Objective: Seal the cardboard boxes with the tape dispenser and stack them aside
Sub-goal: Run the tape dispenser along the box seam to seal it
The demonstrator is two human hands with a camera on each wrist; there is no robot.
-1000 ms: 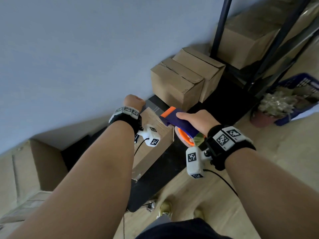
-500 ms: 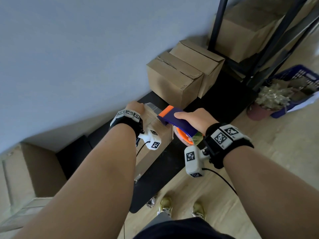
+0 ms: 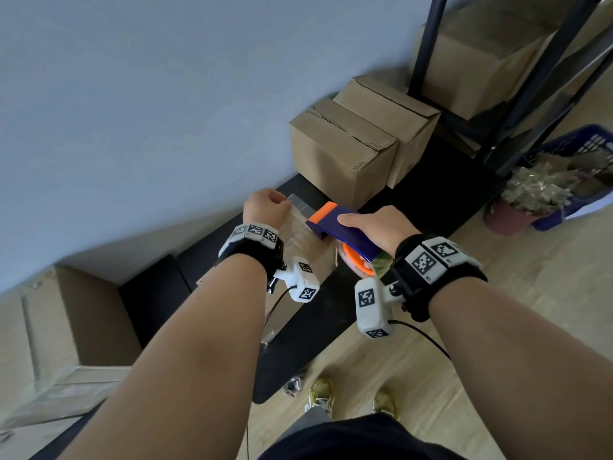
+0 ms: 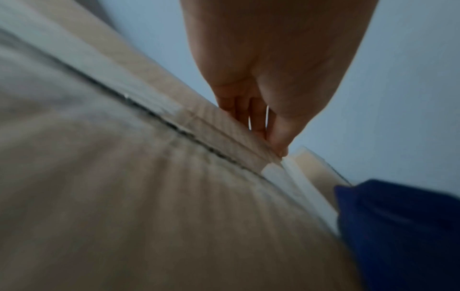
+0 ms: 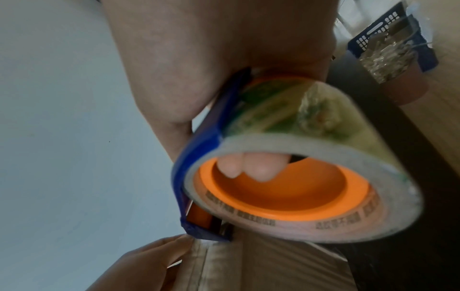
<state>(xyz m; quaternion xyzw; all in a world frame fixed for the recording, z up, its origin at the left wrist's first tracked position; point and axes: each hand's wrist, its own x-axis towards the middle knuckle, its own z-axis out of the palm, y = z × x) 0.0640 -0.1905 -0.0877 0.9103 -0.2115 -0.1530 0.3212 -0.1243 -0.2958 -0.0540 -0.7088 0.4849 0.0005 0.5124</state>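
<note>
Cardboard box [image 3: 308,247] on black bench [image 3: 335,313]: left hand [image 3: 265,207] fingers curled over its far edge, right hand [image 3: 381,227] gripping blue-orange tape dispenser [image 3: 345,232] on top seam.

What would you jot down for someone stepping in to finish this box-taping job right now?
Right hand: grips the blue and orange tape dispenser, its front end on top of the box being taped.
Left hand: fingers curled over that box's far edge, steadying it, beside a strip of clear tape.
Two other boxes stand side by side against the wall, not stacked.
Done: a tape strip lies along the top seam.
Left: finish and cut this strip, stack the box aside; whether the other boxes are sealed, I cannot tell.
</note>
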